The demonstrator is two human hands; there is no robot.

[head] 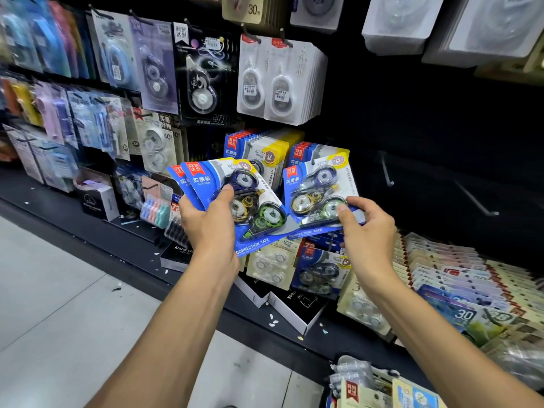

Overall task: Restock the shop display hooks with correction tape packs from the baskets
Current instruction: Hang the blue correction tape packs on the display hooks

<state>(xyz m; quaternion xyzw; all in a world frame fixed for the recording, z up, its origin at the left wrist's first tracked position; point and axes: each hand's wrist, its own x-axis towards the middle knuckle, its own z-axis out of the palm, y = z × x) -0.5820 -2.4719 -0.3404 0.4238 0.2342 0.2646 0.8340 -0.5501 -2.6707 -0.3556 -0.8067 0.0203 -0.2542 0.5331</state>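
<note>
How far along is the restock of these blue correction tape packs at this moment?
Done: two hooks already carry rows of blue packs. In hand: the left hand grips at least two packs; the right hand pinches one pack in front of the right-hand row. Left: those packs, plus two bare hooks further right.

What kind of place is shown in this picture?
Most likely a stationery shop aisle: a display wall of hanging correction tape packs, bare hooks, and each hand holding blue packs.

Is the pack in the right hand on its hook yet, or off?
Cannot tell: the right hand holds the pack against the hanging stack; its hole is hidden.
</note>
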